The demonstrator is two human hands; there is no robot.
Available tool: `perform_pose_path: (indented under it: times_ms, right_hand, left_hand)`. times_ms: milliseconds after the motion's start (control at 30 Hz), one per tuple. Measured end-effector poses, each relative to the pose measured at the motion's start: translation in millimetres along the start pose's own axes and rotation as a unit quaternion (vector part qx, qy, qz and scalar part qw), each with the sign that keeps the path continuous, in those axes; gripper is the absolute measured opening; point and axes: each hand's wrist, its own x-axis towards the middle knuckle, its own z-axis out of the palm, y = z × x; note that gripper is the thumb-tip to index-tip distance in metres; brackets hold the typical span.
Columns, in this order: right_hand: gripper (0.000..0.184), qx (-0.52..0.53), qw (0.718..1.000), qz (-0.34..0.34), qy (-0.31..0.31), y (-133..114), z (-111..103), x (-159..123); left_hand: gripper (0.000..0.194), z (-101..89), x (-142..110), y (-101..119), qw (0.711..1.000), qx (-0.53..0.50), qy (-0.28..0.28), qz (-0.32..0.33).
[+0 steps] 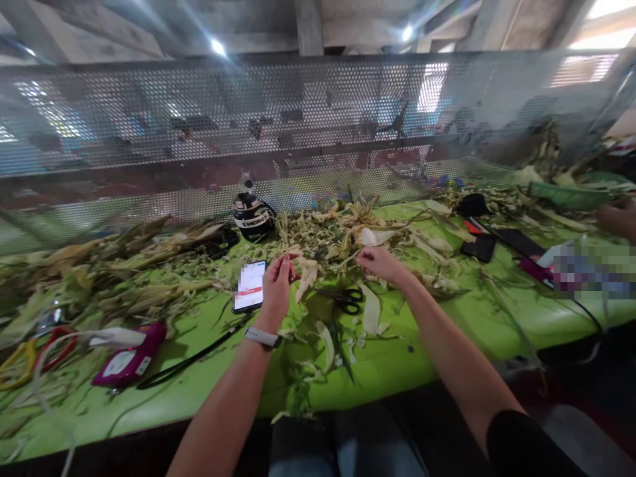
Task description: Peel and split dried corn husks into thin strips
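Note:
My left hand (277,291), with a watch on its wrist, pinches a pale dried corn husk piece (307,278) that hangs from the fingertips. To its right, my right hand (380,263) has its fingers pressed together at the near edge of a heap of husk scraps (338,232); what they grip is too small to make out. Between and below the hands lie dark-handled scissors (348,301), beside a flat pale husk strip (371,310). A lit phone (250,285) rests just left of my left hand.
The green tabletop (199,361) also carries a black "ENERGY" bottle (253,217), long husks (149,265), a cabled purple device (132,358) and red and yellow scissors handles (37,358). A perforated metal screen (223,146) stands behind. At far right, another person's hand (619,217) nears a green basket (566,195).

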Motion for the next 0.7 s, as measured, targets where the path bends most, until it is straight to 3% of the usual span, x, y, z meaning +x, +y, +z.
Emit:
perform_pose_path:
  times_ms: [100,233,467,700]
  right_hand:
    - [0.013,-0.016,1.0,-0.014,-0.002,-2,8,-1]
    - [0.013,-0.038,0.999,-0.026,-0.016,-6,9,-3]
    - [0.013,-0.084,0.996,-0.01,0.002,-4,-22,-21]
    - [0.014,-0.09,0.995,0.043,0.028,6,-45,-54]
  left_hand:
    - [0.028,-2.3,4,-7,0.999,0.022,0.038,0.023]
    - [0.028,-2.9,5,-14,0.994,0.095,0.019,0.055]
    - [0.027,4.2,-7,-8,0.978,0.188,-0.028,0.091]
    - [0.029,8.2,-14,-19,0.958,0.235,-0.114,0.115]
